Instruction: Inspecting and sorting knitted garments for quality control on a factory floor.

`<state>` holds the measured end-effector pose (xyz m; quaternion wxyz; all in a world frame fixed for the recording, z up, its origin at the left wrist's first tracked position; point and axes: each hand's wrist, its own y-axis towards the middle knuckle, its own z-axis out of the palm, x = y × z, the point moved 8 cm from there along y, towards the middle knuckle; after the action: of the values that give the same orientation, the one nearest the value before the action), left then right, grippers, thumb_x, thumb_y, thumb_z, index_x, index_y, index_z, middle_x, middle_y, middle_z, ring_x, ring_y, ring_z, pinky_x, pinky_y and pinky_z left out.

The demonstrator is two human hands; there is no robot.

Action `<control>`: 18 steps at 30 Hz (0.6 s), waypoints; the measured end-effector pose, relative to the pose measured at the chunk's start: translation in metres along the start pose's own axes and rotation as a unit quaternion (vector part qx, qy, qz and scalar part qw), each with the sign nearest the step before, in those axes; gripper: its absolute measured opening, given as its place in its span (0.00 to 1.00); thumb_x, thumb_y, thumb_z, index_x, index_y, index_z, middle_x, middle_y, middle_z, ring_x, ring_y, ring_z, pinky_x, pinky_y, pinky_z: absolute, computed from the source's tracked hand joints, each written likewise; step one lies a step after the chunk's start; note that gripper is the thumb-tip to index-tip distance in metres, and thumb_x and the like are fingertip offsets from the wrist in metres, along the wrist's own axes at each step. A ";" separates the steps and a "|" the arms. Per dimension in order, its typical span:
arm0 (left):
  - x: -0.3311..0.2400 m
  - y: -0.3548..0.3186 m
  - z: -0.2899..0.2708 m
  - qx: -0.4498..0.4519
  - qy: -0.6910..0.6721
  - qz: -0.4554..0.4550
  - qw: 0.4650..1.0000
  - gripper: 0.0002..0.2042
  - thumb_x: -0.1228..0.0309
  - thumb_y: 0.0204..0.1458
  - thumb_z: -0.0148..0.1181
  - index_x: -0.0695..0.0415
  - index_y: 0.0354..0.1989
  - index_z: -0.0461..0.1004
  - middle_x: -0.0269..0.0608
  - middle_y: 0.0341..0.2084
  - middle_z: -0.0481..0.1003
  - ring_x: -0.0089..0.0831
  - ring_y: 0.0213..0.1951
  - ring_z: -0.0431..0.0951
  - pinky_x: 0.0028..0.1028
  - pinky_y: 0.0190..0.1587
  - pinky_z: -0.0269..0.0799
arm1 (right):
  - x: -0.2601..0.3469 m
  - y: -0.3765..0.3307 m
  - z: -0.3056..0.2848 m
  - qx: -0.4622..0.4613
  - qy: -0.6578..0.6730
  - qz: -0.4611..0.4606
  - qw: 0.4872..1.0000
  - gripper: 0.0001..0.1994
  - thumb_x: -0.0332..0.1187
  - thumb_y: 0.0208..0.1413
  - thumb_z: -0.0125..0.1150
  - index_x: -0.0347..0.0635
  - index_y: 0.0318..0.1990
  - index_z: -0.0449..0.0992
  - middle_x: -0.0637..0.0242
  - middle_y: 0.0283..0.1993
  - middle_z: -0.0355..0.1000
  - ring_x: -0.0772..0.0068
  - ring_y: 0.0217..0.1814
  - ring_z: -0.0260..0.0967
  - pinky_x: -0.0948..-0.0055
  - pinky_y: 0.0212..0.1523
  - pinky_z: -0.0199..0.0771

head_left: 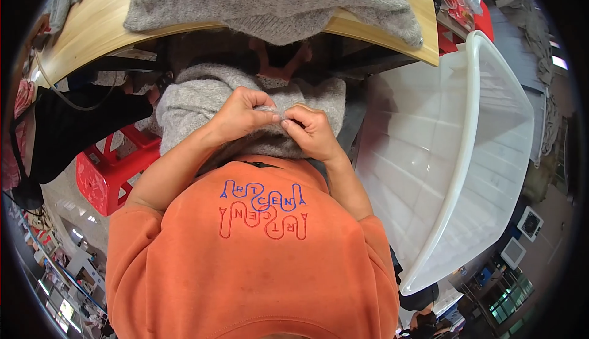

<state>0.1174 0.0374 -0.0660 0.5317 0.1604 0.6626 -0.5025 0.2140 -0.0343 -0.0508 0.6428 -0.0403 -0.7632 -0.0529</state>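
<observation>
A fuzzy grey knitted garment lies bunched across my lap. Over it, my left hand is closed, thumb and forefinger pinching at the knit's edge. My right hand is closed in a pinch as well, its fingertips meeting the left ones. A small pale bit of the knit or yarn shows between the two pinches; anything finer there is too small to make out. Another grey knitted piece is spread on the wooden table ahead and hangs over its front edge.
A large white plastic bin stands close at my right. To the left is a red plastic stool, with a person's dark-clothed leg beside it. Red containers and more grey knitwear are at the far right.
</observation>
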 end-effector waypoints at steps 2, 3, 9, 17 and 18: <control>-0.004 0.001 0.004 0.017 0.008 0.022 1.000 0.03 0.78 0.38 0.60 0.63 0.22 0.73 0.27 0.15 0.68 0.11 0.21 0.63 0.17 0.21 0.58 | 0.001 -0.001 -0.003 -0.046 0.005 0.021 0.999 0.01 0.23 0.44 0.53 0.35 0.25 0.68 0.60 0.21 0.65 0.66 0.22 0.62 0.73 0.24 0.61; -0.003 0.001 0.005 0.017 0.007 0.022 1.000 0.03 0.78 0.38 0.60 0.63 0.22 0.73 0.27 0.15 0.68 0.11 0.21 0.63 0.17 0.21 0.58 | 0.002 -0.001 -0.001 -0.046 0.006 0.021 0.999 0.01 0.23 0.44 0.53 0.35 0.25 0.68 0.60 0.21 0.65 0.66 0.22 0.62 0.73 0.24 0.61; 0.017 0.003 0.019 0.080 0.083 -0.034 0.993 0.04 0.76 0.38 0.61 0.62 0.21 0.72 0.27 0.16 0.67 0.13 0.21 0.62 0.19 0.22 0.58 | -0.008 -0.006 -0.006 -0.132 0.013 0.044 0.990 0.02 0.23 0.45 0.53 0.35 0.25 0.67 0.63 0.20 0.64 0.69 0.20 0.61 0.73 0.23 0.61; -0.004 0.008 -0.004 0.007 -0.256 0.031 0.966 0.01 0.75 0.48 0.57 0.58 0.28 0.72 0.29 0.24 0.73 0.15 0.26 0.69 0.16 0.29 0.65 | -0.002 -0.027 -0.045 -0.238 -0.204 -0.006 0.950 0.16 0.28 0.37 0.65 0.36 0.35 0.67 0.60 0.36 0.65 0.66 0.36 0.64 0.73 0.38 0.65; -0.007 0.008 -0.004 0.008 -0.257 0.032 0.966 0.01 0.75 0.48 0.57 0.58 0.28 0.72 0.29 0.24 0.73 0.15 0.26 0.69 0.16 0.29 0.65 | -0.006 -0.032 -0.044 -0.233 -0.267 0.006 0.935 0.19 0.30 0.35 0.67 0.36 0.37 0.67 0.59 0.36 0.65 0.63 0.36 0.64 0.71 0.39 0.65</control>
<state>0.1246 0.0465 -0.0641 0.6984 0.0514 0.4946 -0.5148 0.2535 -0.0714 -0.0499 0.3880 -0.2061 -0.8729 -0.2123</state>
